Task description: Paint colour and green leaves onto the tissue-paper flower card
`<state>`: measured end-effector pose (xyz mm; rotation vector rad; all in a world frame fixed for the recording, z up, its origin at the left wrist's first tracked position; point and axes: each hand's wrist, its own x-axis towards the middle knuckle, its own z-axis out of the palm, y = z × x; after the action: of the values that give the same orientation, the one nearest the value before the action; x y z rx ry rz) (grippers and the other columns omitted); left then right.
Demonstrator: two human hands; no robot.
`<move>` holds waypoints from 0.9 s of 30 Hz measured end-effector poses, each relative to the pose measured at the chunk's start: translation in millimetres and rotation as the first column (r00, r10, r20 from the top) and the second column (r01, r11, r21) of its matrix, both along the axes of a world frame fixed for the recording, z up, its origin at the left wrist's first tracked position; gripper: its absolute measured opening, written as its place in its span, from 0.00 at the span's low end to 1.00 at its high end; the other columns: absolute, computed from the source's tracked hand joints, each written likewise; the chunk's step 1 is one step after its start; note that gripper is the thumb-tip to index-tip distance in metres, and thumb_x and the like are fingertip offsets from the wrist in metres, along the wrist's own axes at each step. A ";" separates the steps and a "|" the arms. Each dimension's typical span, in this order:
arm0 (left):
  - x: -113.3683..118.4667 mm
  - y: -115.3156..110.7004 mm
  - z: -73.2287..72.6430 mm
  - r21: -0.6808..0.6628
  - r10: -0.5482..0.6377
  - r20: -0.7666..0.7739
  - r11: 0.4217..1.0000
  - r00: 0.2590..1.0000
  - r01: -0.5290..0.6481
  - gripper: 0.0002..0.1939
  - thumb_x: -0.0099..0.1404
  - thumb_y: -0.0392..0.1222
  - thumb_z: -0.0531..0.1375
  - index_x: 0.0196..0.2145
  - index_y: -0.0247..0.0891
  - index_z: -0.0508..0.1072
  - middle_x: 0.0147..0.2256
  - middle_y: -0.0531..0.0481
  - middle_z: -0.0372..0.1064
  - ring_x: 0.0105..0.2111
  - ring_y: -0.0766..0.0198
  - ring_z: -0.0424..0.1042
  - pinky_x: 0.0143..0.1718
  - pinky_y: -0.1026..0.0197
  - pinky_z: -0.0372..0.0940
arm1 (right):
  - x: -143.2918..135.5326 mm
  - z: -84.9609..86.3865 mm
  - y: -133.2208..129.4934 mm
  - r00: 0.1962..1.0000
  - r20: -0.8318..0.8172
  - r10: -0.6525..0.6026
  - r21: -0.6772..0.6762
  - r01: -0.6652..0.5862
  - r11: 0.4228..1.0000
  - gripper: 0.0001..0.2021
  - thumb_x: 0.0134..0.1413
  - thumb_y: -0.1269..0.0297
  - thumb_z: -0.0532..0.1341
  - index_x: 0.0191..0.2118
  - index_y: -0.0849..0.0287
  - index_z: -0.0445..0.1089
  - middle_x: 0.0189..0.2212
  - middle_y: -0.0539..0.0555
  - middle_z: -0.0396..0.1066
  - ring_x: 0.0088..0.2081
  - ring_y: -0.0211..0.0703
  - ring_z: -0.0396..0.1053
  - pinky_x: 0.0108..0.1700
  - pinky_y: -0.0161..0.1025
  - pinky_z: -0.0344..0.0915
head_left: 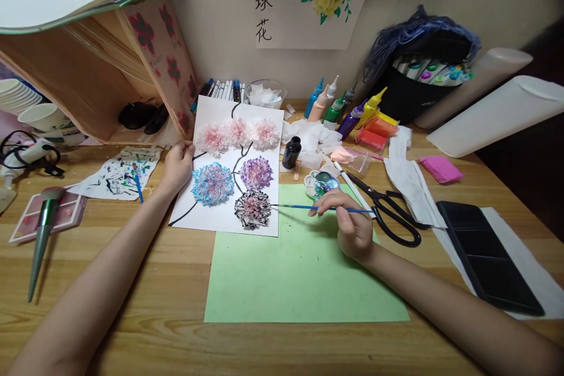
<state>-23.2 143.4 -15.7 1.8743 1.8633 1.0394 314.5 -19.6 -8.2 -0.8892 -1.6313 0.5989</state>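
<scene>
Head view: a person's left hand (177, 163) has its grip clamped on the left edge of a white sheet (220, 221), left of centre on the wooden surface (154, 317). The sheet bears six ruffled flowers and black branch lines. The right hand (352, 226) has its grip closed around a slim blue paintbrush (299, 207), its tip at the right edge of the nearest, black-edged flower (252, 209); contact is too small to tell. The white sheet overlaps a green sheet (308, 276); black scissors (392, 220) lie to the right.
</scene>
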 end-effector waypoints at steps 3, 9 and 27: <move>-0.4 0.2 -0.6 0.008 0.001 0.035 1.000 0.999 -0.001 0.11 0.60 0.46 0.50 0.35 0.38 0.67 0.38 0.44 0.70 0.40 0.57 0.68 0.46 0.57 0.62 | 1.4 3.8 -2.2 0.998 0.068 0.020 0.100 -0.027 0.995 0.13 0.59 0.70 0.46 0.35 0.56 0.67 0.27 0.54 0.71 0.32 0.44 0.66 0.35 0.45 0.63; 1.2 -1.1 1.5 0.027 0.000 0.016 1.000 1.000 0.000 0.10 0.60 0.44 0.50 0.33 0.38 0.67 0.35 0.45 0.71 0.38 0.57 0.69 0.44 0.57 0.62 | -1.1 14.5 -3.0 0.972 0.232 0.037 0.250 -0.096 0.963 0.11 0.57 0.71 0.46 0.35 0.59 0.66 0.26 0.56 0.70 0.30 0.42 0.66 0.30 0.40 0.65; 0.8 0.4 0.2 0.017 -0.010 0.035 1.000 0.999 0.009 0.09 0.60 0.43 0.50 0.34 0.38 0.67 0.36 0.46 0.71 0.38 0.57 0.69 0.44 0.58 0.62 | 1.6 12.4 -3.1 0.953 0.301 0.037 0.314 -0.136 0.940 0.11 0.55 0.74 0.47 0.37 0.59 0.65 0.27 0.56 0.70 0.31 0.42 0.64 0.31 0.40 0.66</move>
<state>-22.4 143.8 -15.6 1.8605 1.8302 1.0806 316.1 -22.7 4.2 -0.6778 -1.9763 0.2433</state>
